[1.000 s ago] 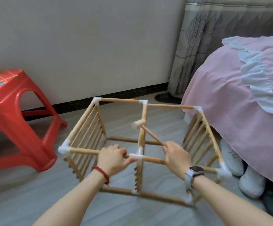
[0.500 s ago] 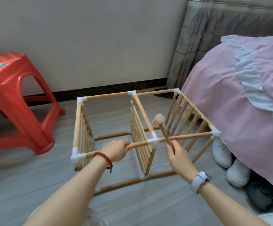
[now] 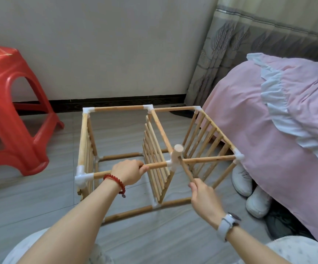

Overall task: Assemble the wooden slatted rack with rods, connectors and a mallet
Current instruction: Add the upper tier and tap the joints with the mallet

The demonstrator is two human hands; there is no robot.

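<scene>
One rack [image 3: 155, 149], one mallet [image 3: 181, 159], two gripping hands, three slatted panels

Both forearms reach forward, bare. The left hand [image 3: 128, 171] curls its grip round a rod [image 3: 155, 165]; the right hand [image 3: 203, 197] grips the mallet [image 3: 179, 152] handle.

A home bedroom — a bed [image 3: 268, 115] under pink bedding, a patterned curtain [image 3: 249, 40], shoes [image 3: 249, 189] on the floor

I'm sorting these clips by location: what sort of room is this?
Most likely a bedroom: a bed under pink covers, a patterned curtain behind it, and white shoes tucked beneath.
</scene>
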